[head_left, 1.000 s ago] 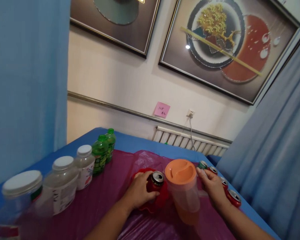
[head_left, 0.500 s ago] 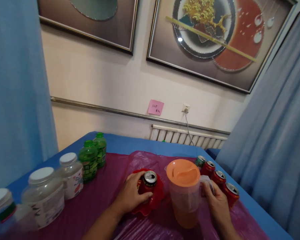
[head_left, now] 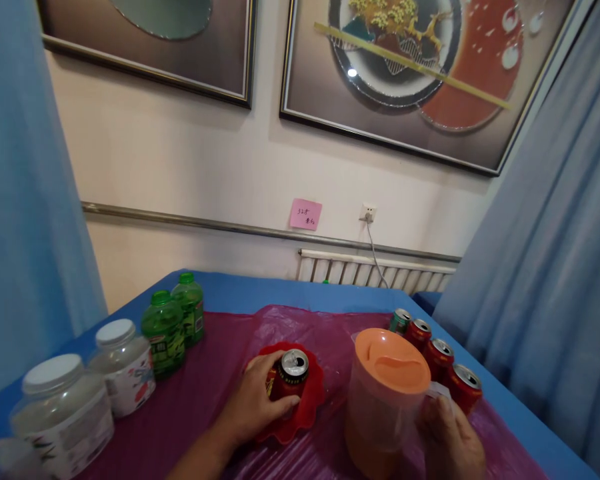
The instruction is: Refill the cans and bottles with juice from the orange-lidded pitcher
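My left hand (head_left: 254, 404) is wrapped round a red and black can (head_left: 293, 375) with an opened top. The can stands upright over a red scalloped dish (head_left: 311, 399). To the right is a clear pitcher (head_left: 383, 413) with an orange lid (head_left: 393, 360) and orange liquid low inside. My right hand (head_left: 451, 433) is closed round the pitcher's handle. The pitcher leans slightly; its base is near the lower edge of the view.
Purple plastic sheet (head_left: 220, 360) covers part of the blue table (head_left: 275, 291). Green bottles (head_left: 164, 337) and white-lidded jars (head_left: 63, 420) line the left side. Several opened cans (head_left: 465, 387) stand at right. A radiator (head_left: 350, 268) is behind the table.
My right hand has brought the pitcher nearer and to the right, away from the dish. My left hand keeps its hold on the can. The view has shifted slightly.
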`<state>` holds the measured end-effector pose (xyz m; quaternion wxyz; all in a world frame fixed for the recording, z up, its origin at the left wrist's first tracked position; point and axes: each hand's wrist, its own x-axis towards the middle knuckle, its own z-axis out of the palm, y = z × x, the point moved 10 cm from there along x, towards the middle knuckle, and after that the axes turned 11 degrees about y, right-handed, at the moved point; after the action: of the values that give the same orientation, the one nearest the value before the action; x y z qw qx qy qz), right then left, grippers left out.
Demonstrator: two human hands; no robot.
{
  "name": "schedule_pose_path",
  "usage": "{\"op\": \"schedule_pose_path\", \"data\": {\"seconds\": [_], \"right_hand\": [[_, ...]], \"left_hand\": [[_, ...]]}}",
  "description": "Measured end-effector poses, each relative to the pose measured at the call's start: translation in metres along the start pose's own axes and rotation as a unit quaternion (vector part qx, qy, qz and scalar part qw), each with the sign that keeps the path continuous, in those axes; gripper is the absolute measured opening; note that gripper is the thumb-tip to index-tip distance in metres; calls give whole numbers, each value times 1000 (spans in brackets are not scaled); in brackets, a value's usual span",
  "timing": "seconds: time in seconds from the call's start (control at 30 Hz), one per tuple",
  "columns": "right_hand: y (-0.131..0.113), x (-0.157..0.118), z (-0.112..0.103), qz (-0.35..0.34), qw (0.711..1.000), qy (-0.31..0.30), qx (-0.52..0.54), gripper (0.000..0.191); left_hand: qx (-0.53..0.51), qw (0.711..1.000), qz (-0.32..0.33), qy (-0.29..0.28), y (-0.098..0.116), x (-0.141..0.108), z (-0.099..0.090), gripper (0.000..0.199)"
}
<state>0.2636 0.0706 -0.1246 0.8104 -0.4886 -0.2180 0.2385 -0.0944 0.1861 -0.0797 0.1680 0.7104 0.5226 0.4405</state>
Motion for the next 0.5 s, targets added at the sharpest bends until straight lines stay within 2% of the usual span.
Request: {"op": "schedule_pose_path", "data": {"seconds": [0.1,0.27,0.33,0.5], "right_hand": [[0,4,7,46,999,25,-9,45],[-19,22,49,60,991,-76,-95,55],[-30,30,67,47,981,-120,-148,55],[-67,36,115,-60,941,-223,-249,56]], "left_hand": [[2,1000,-3,-2,-4,1,1,68],[2,1000,-2,-6,-8,1,3,69],[2,1000,0,-11,-7,0,5,69],[-3,1000,19,-20,-3,-1,9,69]]}}
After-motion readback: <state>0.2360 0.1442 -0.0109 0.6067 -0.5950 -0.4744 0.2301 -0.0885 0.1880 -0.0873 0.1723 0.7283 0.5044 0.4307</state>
